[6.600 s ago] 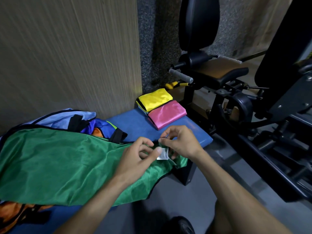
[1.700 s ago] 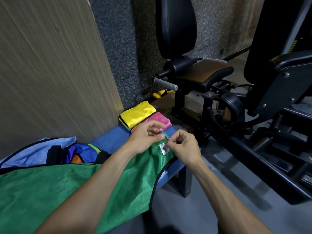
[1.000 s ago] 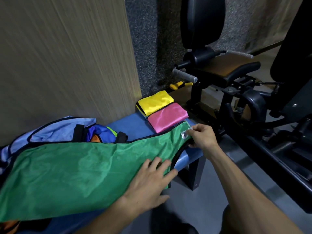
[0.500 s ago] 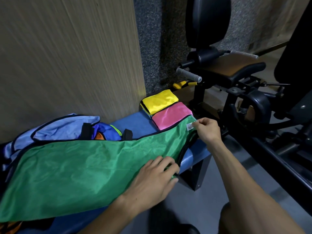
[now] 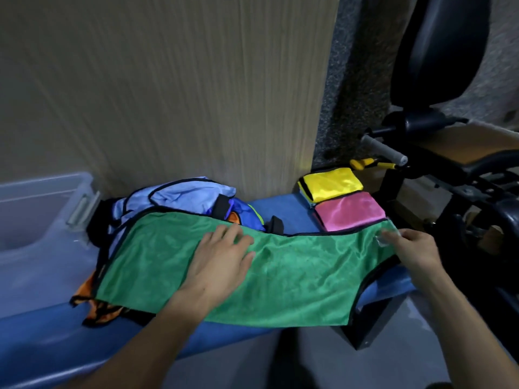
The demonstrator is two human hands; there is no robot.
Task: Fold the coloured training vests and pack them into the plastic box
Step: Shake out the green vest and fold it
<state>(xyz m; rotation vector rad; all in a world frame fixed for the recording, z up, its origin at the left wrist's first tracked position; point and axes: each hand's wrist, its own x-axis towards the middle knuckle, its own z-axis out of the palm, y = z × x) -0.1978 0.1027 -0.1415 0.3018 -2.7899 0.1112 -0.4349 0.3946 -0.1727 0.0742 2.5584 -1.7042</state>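
Left hand (image 5: 222, 258) flat on green vest (image 5: 295, 279), right hand (image 5: 412, 248) pinching its end, blue bench (image 5: 283, 209)

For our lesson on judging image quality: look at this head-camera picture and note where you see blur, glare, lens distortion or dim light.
Head view: the right hand at the green vest is motion-smeared; the pink vest and yellow vest show bright sheen; the wall panel leans and bows from the wide lens; the gym machine sits in dim light; the plastic box looks soft.

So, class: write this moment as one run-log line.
stage: flattening | green vest spread on bench | left hand flat on it | right hand at its right end | yellow vest, pink vest folded | plastic box left
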